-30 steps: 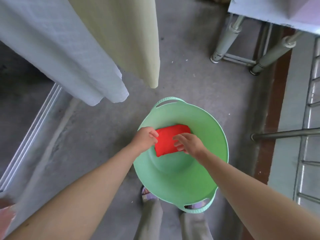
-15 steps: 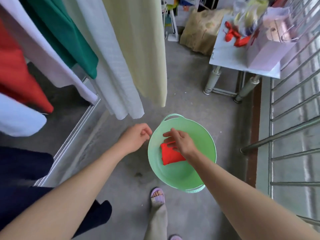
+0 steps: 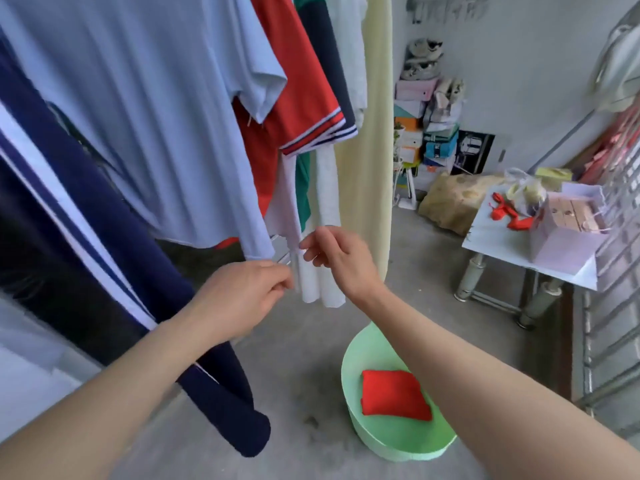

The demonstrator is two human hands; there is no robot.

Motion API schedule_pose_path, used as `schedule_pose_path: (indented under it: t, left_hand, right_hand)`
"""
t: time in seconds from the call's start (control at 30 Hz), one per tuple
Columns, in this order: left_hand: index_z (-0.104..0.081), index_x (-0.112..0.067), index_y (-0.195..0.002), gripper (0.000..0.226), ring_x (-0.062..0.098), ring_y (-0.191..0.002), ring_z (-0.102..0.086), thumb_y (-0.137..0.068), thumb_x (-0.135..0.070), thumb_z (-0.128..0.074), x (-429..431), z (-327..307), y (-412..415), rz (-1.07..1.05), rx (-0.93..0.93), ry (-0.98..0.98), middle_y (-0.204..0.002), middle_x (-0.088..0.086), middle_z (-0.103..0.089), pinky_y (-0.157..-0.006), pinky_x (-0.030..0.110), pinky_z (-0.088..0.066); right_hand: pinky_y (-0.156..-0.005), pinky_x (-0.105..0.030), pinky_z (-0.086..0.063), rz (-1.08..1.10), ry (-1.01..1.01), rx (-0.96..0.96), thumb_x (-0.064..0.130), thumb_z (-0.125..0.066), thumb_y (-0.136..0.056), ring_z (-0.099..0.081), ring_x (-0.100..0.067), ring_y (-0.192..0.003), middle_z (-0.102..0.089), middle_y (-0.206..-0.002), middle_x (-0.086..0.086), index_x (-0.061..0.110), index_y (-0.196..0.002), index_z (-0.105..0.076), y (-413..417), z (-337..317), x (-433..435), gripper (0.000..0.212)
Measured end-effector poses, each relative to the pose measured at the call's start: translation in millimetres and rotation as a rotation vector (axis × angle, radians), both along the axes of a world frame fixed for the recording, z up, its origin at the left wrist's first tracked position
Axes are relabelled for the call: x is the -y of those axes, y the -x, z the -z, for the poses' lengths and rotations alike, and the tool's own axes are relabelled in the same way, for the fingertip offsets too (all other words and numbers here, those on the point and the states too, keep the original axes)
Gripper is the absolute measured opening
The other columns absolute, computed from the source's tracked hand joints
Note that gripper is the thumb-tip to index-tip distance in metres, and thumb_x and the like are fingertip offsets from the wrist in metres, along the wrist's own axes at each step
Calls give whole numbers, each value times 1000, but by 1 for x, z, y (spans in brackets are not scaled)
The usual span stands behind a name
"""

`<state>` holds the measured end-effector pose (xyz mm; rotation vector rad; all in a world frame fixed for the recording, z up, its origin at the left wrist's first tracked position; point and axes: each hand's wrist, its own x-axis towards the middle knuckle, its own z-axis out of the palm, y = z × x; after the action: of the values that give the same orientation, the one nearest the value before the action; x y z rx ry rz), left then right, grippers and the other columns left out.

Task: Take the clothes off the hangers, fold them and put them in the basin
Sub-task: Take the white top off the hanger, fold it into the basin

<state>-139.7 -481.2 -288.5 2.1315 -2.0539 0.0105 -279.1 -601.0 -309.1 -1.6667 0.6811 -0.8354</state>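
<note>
Left hand [image 3: 242,296] curled at blue shirt [image 3: 156,116] hem, grip unclear; right hand [image 3: 334,259] relaxed, empty, before white garment [image 3: 322,287].

Soft daylight, fairly bright overall. The light comes from the grille [image 3: 609,306] side, right of the basin [image 3: 391,445]. There's a washed-out patch far up-right of the basin, with detail lost there. Shadows on the floor around the basin are faint, with soft edges. Far left of the basin it's dim, and the navy garment [image 3: 114,216] goes nearly black in its folds. Motion blur on both hands above the basin: left hand [image 3: 242,296] and right hand [image 3: 332,258], fingers smeared. The red cloth [image 3: 394,396] inside the basin is fairly sharp and very saturated. The boxes [image 3: 429,133] well behind the basin are soft. Strong wide-angle bend: grille bars and hanging clothes curve towards the edges, and the forearms are stretched at the bottom corners.
</note>
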Motion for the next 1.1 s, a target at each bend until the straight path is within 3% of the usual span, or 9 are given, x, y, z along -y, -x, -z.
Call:
schedule_pose_path:
  t: [0.2,0.33,0.47,0.63,0.7,0.87,0.97,1.03,1.1]
  left_hand:
    - [-66,-27,-89,16,12,-79,-61,-90,-23,-51,-105,-98,-21,-109,191,233,-87,-13,-64,-73,33,-48]
    - [-68,-26,-86,20,9,-77,-63,-85,-26,-48,-167,-139,-36,-163,281,362,-84,-14,-65,-70,25,-44]
    - [-68,-28,-88,19,4,-79,-58,-83,-20,-51,-232,-168,-54,-265,306,470,-88,-18,-65,-68,9,-34]
    - [-67,-21,-86,18,10,-90,-59,-84,-10,-53,-299,-195,-75,-289,365,575,-96,-10,-65,-75,21,-46]
    - [-68,-19,-85,19,11,-94,-58,-83,-3,-58,-318,-206,-83,-333,329,697,-101,-8,-64,-77,27,-48]
    - [-68,-17,-90,23,9,-95,-58,-84,4,-59,-335,-243,-104,-401,92,922,-104,-4,-61,-77,19,-47]
    - [-59,-21,-119,33,9,-106,-55,-91,-4,-53,-323,-257,-114,-434,-26,805,-129,-5,-50,-91,23,-48]
    - [-40,-24,-139,45,14,-119,-50,-97,-13,-47,-311,-261,-120,-499,-65,700,-146,-6,-31,-105,28,-38]
    - [-28,-24,-146,49,14,-133,-37,-99,-17,-41,-297,-269,-130,-544,-191,715,-152,-5,-23,-106,24,-28]
  right_hand:
    - [-71,-31,-54,-253,167,170,20,-40,-101,-60,-13,-69,-65,-72,-3,9,-84,-69,-61,-84,-91,35]
    - [-66,-16,-46,-329,174,281,20,-37,-103,-56,-3,-66,-65,-74,-4,4,-87,-70,-85,-125,-139,40]
    - [-69,-21,-47,-383,226,366,27,-32,-104,-58,-13,-74,-67,-79,-7,10,-87,-72,-111,-155,-186,46]
    - [-74,-17,-44,-414,364,403,21,-34,-103,-56,-1,-83,-66,-94,4,15,-98,-70,-150,-188,-244,36]
    - [-82,-23,-46,-394,391,411,26,-35,-102,-56,-1,-92,-64,-102,10,21,-105,-67,-167,-203,-259,33]
    - [-93,-29,-45,-352,339,455,31,-38,-100,-54,-2,-103,-59,-110,16,24,-120,-59,-205,-249,-273,29]
    - [-104,-36,-43,-404,262,429,34,-40,-100,-53,-10,-116,-55,-127,8,23,-133,-50,-224,-276,-277,36]
    - [-108,-37,-39,-444,232,402,36,-42,-99,-50,-13,-123,-51,-135,5,22,-139,-44,-232,-293,-279,42]
    - [-108,-31,-36,-458,237,355,37,-45,-98,-46,-10,-125,-47,-140,7,22,-143,-40,-237,-310,-279,47]
